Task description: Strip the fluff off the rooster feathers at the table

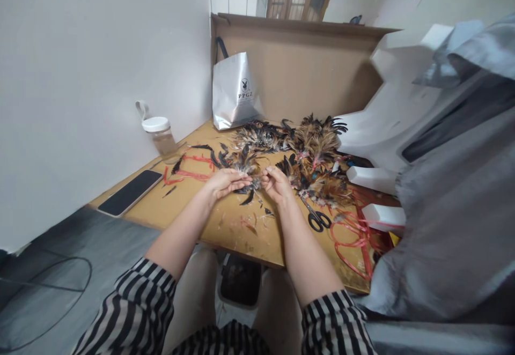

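Holding a feather bunch (244, 162) over the table (177, 210), likely light, soft and easily crushed (best gripped by the quills), the left hand (228, 182) faces the right hand (277, 184), pinched shut, contents unclear.

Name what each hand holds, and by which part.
The left hand pinches a feather bunch, seemingly near its base. The right hand pinches too, but anything there is too small to tell.
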A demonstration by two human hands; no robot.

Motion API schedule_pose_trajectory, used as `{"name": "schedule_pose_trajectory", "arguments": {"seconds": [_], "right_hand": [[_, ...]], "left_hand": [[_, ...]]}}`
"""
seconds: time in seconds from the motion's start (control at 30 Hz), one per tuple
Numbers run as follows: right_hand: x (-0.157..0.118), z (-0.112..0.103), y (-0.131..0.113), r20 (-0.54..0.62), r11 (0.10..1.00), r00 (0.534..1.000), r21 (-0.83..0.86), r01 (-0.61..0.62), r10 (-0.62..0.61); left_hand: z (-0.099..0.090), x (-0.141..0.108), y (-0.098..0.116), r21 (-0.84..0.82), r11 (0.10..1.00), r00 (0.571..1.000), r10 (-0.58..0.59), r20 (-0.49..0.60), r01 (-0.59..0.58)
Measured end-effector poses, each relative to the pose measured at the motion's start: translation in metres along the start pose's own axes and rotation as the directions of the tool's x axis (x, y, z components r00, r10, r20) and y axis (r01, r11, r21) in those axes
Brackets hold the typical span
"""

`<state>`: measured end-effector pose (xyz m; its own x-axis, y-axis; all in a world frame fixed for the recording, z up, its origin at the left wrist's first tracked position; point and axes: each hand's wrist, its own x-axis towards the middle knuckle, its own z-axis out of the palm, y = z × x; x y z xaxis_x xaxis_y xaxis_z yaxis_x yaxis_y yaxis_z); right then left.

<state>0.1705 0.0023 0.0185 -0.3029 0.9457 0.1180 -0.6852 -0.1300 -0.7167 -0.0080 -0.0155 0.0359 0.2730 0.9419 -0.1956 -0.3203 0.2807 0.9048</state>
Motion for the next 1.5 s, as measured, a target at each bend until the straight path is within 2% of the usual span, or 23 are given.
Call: {"name": "schedule_pose_trajectory", "arguments": {"seconds": [0.13,0.37,0.57,0.8,0.93,1.03,1.13,1.2,1.3,1.4,1.47,1.5], "right_hand": [[0.001,-0.001,0.0,0.003,1.0,1.0,-0.002,0.004,-0.004],[-0.001,0.004,0.0,-0.02,0.999,0.999,-0.04,0.037,-0.038],[-0.004,0.011,0.001,-0.028,0.995,0.997,-0.079,0.064,-0.066],[-0.002,0.012,0.004,-0.026,0.986,0.992,-0.117,0.121,-0.125],[-0.004,0.02,0.006,-0.03,0.946,0.977,-0.259,0.197,-0.212],[-0.013,0.033,0.008,0.04,0.84,0.959,-0.472,0.267,-0.282],[-0.021,0.045,0.011,0.175,0.691,0.944,-0.647,0.324,-0.279],[-0.023,0.048,0.011,0.225,0.649,0.942,-0.684,0.334,-0.247],[-0.021,0.042,0.004,0.231,0.726,0.961,-0.633,0.266,-0.151],[-0.016,0.03,-0.003,0.177,0.847,0.984,-0.52,0.109,-0.018],[-0.012,0.024,-0.001,0.156,0.888,0.983,-0.46,-0.018,0.1],[-0.011,0.022,0.003,0.142,0.901,0.982,-0.43,-0.048,0.12]], "left_hand": [[0.001,0.003,-0.009,0.021,1.0,0.998,-0.019,-0.061,0.02],[-0.004,0.004,-0.015,0.109,0.994,0.992,0.032,-0.126,-0.018],[0.0,-0.004,-0.014,0.258,0.965,0.992,0.068,-0.105,-0.039],[0.006,-0.004,-0.012,0.495,0.866,0.997,0.08,0.007,-0.073],[0.004,0.001,-0.006,0.568,0.822,0.992,0.099,-0.072,-0.04],[0.004,0.0,-0.003,0.661,0.75,0.994,0.079,-0.08,-0.006],[0.009,-0.007,-0.004,0.773,0.635,1.0,-0.009,-0.024,0.024],[0.014,-0.014,-0.006,0.816,0.578,0.997,-0.076,0.026,0.023],[0.024,-0.028,-0.003,0.831,0.555,0.978,-0.149,0.147,-0.041],[0.036,-0.044,0.005,0.784,0.586,0.943,-0.098,0.318,-0.204],[0.043,-0.051,0.009,0.727,0.636,0.926,-0.049,0.374,-0.26],[0.045,-0.054,0.01,0.695,0.665,0.925,-0.016,0.38,-0.273]]}}
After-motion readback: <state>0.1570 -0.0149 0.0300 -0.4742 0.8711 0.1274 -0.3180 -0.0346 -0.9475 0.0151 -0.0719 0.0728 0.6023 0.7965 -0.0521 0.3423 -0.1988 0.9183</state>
